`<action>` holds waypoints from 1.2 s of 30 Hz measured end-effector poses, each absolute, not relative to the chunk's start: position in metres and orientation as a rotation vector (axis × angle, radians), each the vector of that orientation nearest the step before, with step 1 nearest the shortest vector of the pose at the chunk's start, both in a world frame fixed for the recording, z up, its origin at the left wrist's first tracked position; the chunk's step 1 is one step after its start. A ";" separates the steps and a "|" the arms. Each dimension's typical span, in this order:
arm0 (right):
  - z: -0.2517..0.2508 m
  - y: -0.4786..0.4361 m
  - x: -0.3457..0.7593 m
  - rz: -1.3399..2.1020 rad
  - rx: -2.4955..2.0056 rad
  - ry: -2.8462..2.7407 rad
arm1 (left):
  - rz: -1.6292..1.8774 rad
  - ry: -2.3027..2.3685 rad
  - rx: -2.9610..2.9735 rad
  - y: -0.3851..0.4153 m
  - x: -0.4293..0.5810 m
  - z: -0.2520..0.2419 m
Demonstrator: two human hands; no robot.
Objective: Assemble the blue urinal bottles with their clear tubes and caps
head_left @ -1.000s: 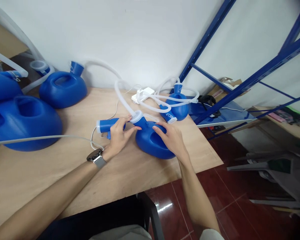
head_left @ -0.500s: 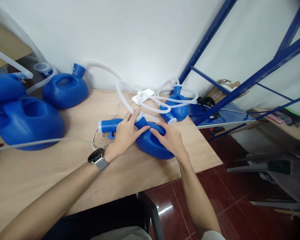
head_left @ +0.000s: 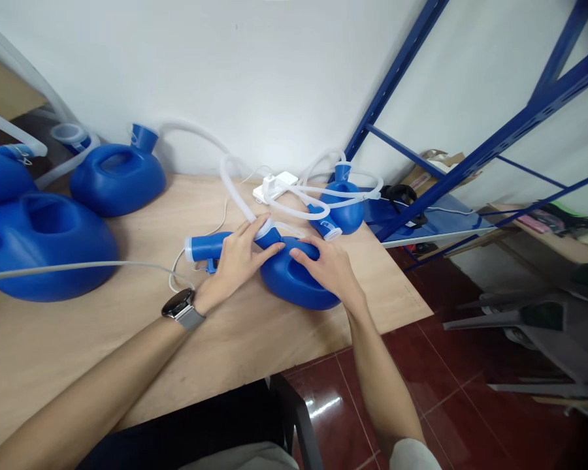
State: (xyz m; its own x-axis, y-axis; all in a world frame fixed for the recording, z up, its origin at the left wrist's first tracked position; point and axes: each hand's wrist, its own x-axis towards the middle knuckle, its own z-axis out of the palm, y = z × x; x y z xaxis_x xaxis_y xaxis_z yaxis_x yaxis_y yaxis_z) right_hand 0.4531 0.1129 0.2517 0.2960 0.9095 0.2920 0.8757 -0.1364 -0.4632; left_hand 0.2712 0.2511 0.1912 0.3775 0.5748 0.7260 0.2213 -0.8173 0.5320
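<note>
The blue jug (head_left: 298, 290) sits on the tabletop (head_left: 186, 382), close to the middle, and both hands are on it. The left hand (head_left: 238, 258) is wrapped on its neck (head_left: 270, 240), at the jug's 10 o'clock, with fingers over the white ring (head_left: 265, 228). The right hand (head_left: 330, 264) holds the jug from 3 o'clock, thumb on top by the handle hole. The two thumbs point at each other and look just apart.

To do this well, I think the right hand should be the strong one and stop the round jug from rolling or sliding. The left hand should press evenly, so the ring does not tip. Go gently with the clear hose (head_left: 232, 186) (it looks bendy), because a pull from 11 o'clock could tug the neck sideways.

Some bits are hard to see. The left fingers cover part of the ring, so I can't tell how well the hose sits in it. The right fingertips are hidden behind the jug. The left hand hides one end of the blue tube (head_left: 206, 248) at 9 o'clock. Out at 9 o'clock, the big jug (head_left: 53, 261) is cut off by the edge.
</note>
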 end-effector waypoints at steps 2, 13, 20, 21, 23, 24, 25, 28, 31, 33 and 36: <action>0.259 0.114 0.455 0.284 -1.972 -1.495 | 1.380 0.704 2.320 0.251 0.270 0.193; 0.286 0.133 0.454 0.813 -2.035 -1.507 | 1.111 0.810 1.964 0.240 0.280 0.235; 0.282 0.139 0.450 0.618 -2.139 -1.554 | 1.157 0.930 1.895 0.238 0.288 0.235; 0.281 0.139 0.450 0.628 -2.131 -1.542 | 1.164 0.927 1.905 0.238 0.288 0.233; 0.280 0.139 0.450 0.654 -2.105 -1.509 | 1.192 0.922 1.935 0.239 0.288 0.229; 0.278 0.139 0.450 0.665 -2.087 -1.497 | 1.208 0.922 1.953 0.240 0.289 0.228; 0.277 0.139 0.451 0.671 -2.071 -1.490 | 1.223 0.924 1.972 0.240 0.289 0.227; 0.275 0.139 0.453 0.674 -2.061 -1.496 | 1.253 0.933 2.012 0.241 0.290 0.225; 0.274 0.139 0.455 0.620 -2.078 -1.520 | 1.240 0.963 2.022 0.241 0.290 0.225; 0.273 0.140 0.455 0.559 -2.071 -1.550 | 1.235 0.987 2.013 0.240 0.289 0.225; 0.271 0.140 0.455 0.499 -2.059 -1.581 | 1.254 0.977 1.992 0.239 0.289 0.225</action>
State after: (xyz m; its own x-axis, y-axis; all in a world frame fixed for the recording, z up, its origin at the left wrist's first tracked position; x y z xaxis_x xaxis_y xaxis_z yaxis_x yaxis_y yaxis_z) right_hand 0.4549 0.1403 0.2715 0.2611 0.9653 0.0092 0.7849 -0.2068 -0.5841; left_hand 0.2887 0.2391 0.2245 0.2884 0.8231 0.4893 0.2736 -0.5605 0.7816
